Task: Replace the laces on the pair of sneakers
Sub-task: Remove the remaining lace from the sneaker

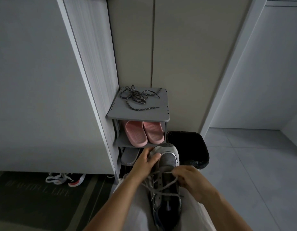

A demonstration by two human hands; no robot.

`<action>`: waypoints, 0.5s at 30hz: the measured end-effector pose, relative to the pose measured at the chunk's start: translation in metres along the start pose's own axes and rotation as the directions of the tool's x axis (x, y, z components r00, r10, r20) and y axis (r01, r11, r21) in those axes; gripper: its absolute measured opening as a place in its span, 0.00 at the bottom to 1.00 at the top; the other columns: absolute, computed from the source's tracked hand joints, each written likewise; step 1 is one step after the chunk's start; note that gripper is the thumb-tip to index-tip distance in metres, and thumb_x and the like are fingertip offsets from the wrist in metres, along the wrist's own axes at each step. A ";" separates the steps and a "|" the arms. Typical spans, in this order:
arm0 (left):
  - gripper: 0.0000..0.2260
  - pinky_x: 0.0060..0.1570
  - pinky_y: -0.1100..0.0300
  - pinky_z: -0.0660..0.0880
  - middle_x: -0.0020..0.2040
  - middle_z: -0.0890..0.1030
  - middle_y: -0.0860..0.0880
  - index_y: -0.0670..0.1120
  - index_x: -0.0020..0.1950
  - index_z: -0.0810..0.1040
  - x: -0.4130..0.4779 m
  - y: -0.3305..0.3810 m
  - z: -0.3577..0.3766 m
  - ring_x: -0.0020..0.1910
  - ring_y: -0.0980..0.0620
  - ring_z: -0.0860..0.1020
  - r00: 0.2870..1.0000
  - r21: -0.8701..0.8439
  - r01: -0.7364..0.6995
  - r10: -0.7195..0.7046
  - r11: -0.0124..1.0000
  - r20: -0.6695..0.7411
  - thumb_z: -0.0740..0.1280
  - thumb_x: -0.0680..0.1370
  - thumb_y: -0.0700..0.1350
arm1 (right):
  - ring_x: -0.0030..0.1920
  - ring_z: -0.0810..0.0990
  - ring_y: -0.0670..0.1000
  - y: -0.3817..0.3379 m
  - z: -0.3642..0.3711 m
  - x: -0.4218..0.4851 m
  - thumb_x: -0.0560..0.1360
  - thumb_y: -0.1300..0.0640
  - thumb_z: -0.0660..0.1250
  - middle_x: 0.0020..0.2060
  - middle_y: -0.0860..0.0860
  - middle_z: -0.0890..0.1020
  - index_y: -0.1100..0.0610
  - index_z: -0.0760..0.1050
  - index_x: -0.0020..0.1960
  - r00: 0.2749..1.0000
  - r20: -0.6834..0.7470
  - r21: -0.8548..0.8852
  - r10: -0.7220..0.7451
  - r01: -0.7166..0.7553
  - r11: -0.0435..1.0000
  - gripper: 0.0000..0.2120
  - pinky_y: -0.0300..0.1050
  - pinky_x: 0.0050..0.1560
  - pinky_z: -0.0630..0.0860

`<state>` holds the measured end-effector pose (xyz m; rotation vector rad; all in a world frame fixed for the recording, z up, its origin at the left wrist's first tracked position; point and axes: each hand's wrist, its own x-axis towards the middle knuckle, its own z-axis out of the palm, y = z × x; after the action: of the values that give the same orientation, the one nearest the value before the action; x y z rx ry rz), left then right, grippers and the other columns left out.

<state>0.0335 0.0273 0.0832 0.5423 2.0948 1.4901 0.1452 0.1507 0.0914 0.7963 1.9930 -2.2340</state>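
Head view: looking down over the lap toward a small rack against the wall.
Sneaker [167,185]: at 6 o'clock, lying on the person's lap, long axis running 6 to 12 with the toe pointing away toward the rack.
Right hand [190,180]: at 5 o'clock, on the sneaker's right side, fingers pinched on the grey lace [162,187] near the upper eyelets; the lace is partly slack across the tongue.
Left hand [147,161]: just above it at 6 o'clock, clasped over the toe cap, steadying the shoe.
Key relation: lace rows cross the shoe's long axis, so pulling them out likely goes sideways; the right hand is nearer the eyelets, the left only braces.
Bin [188,147]: black-lined, just beyond the toe, at 1 o'clock of it.
Pink slippers [143,133]: on a middle shelf.
Replacement laces [138,97]: dark speckled, loose on the rack top [154,112] at 12 o'clock, well apart from both hands.
Stage: seemingly unlacing the old lace.
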 end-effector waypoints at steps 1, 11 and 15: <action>0.17 0.51 0.65 0.64 0.56 0.74 0.54 0.48 0.65 0.68 0.002 -0.001 0.001 0.56 0.57 0.72 1.000 0.008 0.002 -0.001 1.000 -0.016 0.63 0.77 0.50 | 0.25 0.63 0.46 0.002 -0.006 -0.002 0.67 0.65 0.67 0.23 0.50 0.65 0.56 0.67 0.24 1.000 0.016 0.158 0.009 -0.011 0.987 0.16 0.38 0.29 0.63; 0.18 0.49 0.65 0.66 0.57 0.74 0.53 0.48 0.65 0.67 0.005 -0.009 -0.002 0.54 0.57 0.72 0.999 0.049 0.023 -0.022 0.999 -0.024 0.63 0.77 0.52 | 0.26 0.64 0.48 0.013 -0.093 0.007 0.72 0.66 0.64 0.25 0.52 0.67 0.62 0.70 0.32 0.848 -0.530 -0.060 -0.004 -0.033 0.998 0.10 0.40 0.28 0.62; 0.19 0.49 0.67 0.68 0.59 0.74 0.50 0.48 0.65 0.67 0.003 -0.010 -0.005 0.55 0.56 0.73 0.999 -0.014 0.044 -0.045 0.999 -0.024 0.64 0.77 0.51 | 0.40 0.72 0.51 0.030 -0.043 0.014 0.68 0.63 0.73 0.43 0.53 0.72 0.62 0.78 0.47 0.798 -0.290 -0.754 -0.528 0.149 0.639 0.09 0.41 0.44 0.66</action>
<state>0.0277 0.0222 0.0740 0.4721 2.1002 1.4915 0.1585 0.1900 0.0568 0.9695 3.1735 -1.1595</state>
